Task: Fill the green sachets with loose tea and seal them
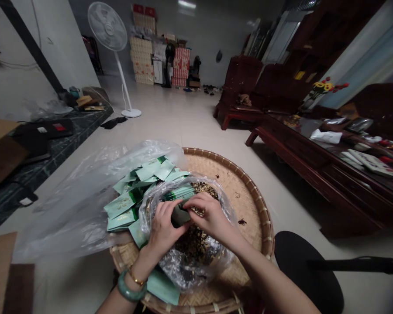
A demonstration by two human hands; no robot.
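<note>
Fingers of my left hand (164,224) curl round a small green packet (179,216), whose dark mouth shows between my hands. My right hand (207,212) pinches at the packet's right edge; its fingertips are partly hidden. Below both hands, a clear plastic bag (183,266) lies opened out, holding a loose dark and yellowish dried mix (196,244). A row of upright green packets (180,192) stands inside the bag, just beyond my fingers. More pale green packets (152,170) are heaped to the left, and one flat packet (162,285) lies near my left wrist.
Everything rests on a round woven bamboo tray (263,213). A large clear plastic sheet (72,209) spreads to its left. A black round stand base (304,266) is at the right, below a dark wooden table (314,174). A white fan (131,112) stands farther off.
</note>
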